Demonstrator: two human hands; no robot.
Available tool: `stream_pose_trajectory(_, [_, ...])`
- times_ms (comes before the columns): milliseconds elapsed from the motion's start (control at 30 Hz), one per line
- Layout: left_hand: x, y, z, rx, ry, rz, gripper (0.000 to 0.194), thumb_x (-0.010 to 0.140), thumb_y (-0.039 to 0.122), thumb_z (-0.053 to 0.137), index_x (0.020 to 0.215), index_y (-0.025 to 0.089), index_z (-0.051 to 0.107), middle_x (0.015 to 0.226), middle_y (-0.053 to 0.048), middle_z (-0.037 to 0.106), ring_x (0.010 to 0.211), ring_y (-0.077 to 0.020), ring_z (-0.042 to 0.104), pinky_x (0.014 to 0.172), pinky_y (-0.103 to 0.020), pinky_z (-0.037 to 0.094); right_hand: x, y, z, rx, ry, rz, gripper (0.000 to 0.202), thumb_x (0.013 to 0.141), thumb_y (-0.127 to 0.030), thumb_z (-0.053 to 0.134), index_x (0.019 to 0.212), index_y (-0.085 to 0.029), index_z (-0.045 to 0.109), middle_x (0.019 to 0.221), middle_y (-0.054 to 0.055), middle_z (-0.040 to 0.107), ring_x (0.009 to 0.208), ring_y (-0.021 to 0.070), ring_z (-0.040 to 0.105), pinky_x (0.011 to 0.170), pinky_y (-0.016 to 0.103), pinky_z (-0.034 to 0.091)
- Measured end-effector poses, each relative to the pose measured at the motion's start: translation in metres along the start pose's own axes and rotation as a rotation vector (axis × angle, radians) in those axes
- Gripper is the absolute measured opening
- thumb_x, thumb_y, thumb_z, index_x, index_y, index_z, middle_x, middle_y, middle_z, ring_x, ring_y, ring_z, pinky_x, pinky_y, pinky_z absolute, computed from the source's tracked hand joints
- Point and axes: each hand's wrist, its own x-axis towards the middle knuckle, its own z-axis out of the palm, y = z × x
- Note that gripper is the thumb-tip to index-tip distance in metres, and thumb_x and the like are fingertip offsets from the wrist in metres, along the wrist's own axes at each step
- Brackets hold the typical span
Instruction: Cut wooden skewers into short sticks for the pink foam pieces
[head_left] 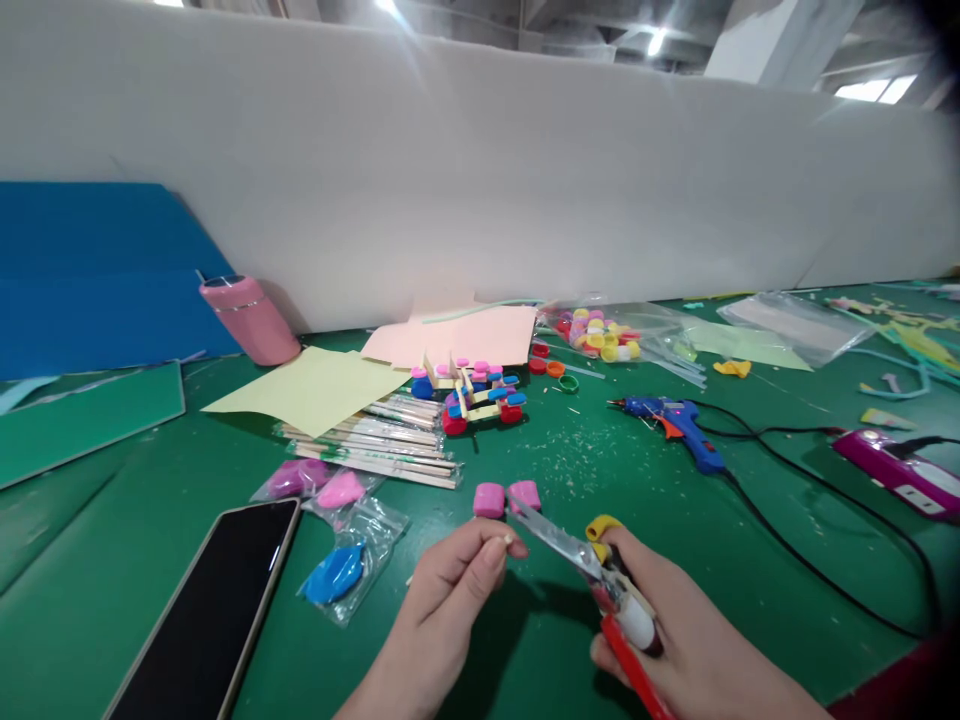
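My left hand (pixel 457 590) is closed in a pinch, with the tip of a small pale piece (pixel 509 540) showing between thumb and forefinger; it looks like a bit of wooden stick. In my right hand (pixel 675 620) is a pair of scissors (pixel 559 540) with metal blades and red and yellow on the handles. The blades point up and left, just right of my left fingertips and apart from them. Behind the blade tip lie two pink caps (pixel 489 500). Farther back sit small stick-built models (pixel 480 395) with coloured wheel-like caps.
A blue glue gun (pixel 671 420) lies at right, its black cord running toward a purple power strip (pixel 896 470). To the left are a phone (pixel 214 610), bagged clay (pixel 334 573), wrapped sticks (pixel 375 455) and a pink cup (pixel 251 320). A bag of caps (pixel 600 335) lies behind.
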Motion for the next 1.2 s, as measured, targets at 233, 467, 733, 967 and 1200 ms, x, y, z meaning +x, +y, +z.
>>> stream_pose_trajectory(233, [0.0001,0.0002,-0.0019,-0.01,-0.022,0.054,0.015,0.083,0.028,0.047,0.075,0.02,0.057,0.066,0.003,0.047,0.061,-0.0108,0.038,0.056,-0.021,0.03,-0.0032,0.0057,0.0039,-0.148,0.065,-0.049,0.026,0.066,-0.028,0.058,0.08,-0.023,0.037,0.072,-0.003,0.051,0.056,0.0118,0.043,0.048,0.022,0.034])
stream_pose_trajectory(467, [0.0021,0.0002,-0.0027,0.1,-0.036,0.119,0.017,0.084,0.025,0.046,0.078,0.019,0.061,0.067,0.001,0.053,0.061,-0.012,0.043,0.056,-0.021,0.032,-0.0029,0.0077,0.0031,-0.189,0.076,-0.045,0.029,0.064,-0.03,0.06,0.081,-0.023,0.038,0.074,-0.002,0.051,0.057,0.0126,0.043,0.05,0.023,0.033])
stream_pose_trajectory(733, [0.0015,-0.0005,-0.0029,0.088,-0.03,0.116,0.017,0.083,0.023,0.047,0.077,0.019,0.062,0.068,0.001,0.054,0.063,-0.012,0.044,0.057,-0.021,0.033,-0.0025,0.0059,0.0021,-0.169,0.054,-0.029,0.028,0.065,-0.03,0.06,0.079,-0.023,0.037,0.072,-0.003,0.052,0.056,0.0122,0.043,0.049,0.022,0.032])
stream_pose_trajectory(967, [0.0023,-0.0012,-0.0031,0.079,-0.03,0.102,0.018,0.083,0.025,0.047,0.072,0.019,0.059,0.064,0.002,0.049,0.06,-0.0113,0.04,0.056,-0.021,0.031,-0.0029,0.0056,0.0015,-0.143,0.046,-0.021,0.029,0.063,-0.03,0.062,0.078,-0.023,0.038,0.071,-0.003,0.052,0.055,0.0114,0.043,0.048,0.021,0.032])
stream_pose_trajectory(1200, [0.0011,-0.0015,-0.0032,0.037,-0.052,0.081,0.02,0.084,0.026,0.046,0.071,0.019,0.059,0.065,0.003,0.049,0.061,-0.0112,0.039,0.057,-0.021,0.031,-0.0026,0.0062,0.0027,-0.153,0.002,0.003,0.028,0.064,-0.033,0.062,0.074,-0.023,0.037,0.068,-0.004,0.054,0.053,0.0107,0.043,0.047,0.021,0.031])
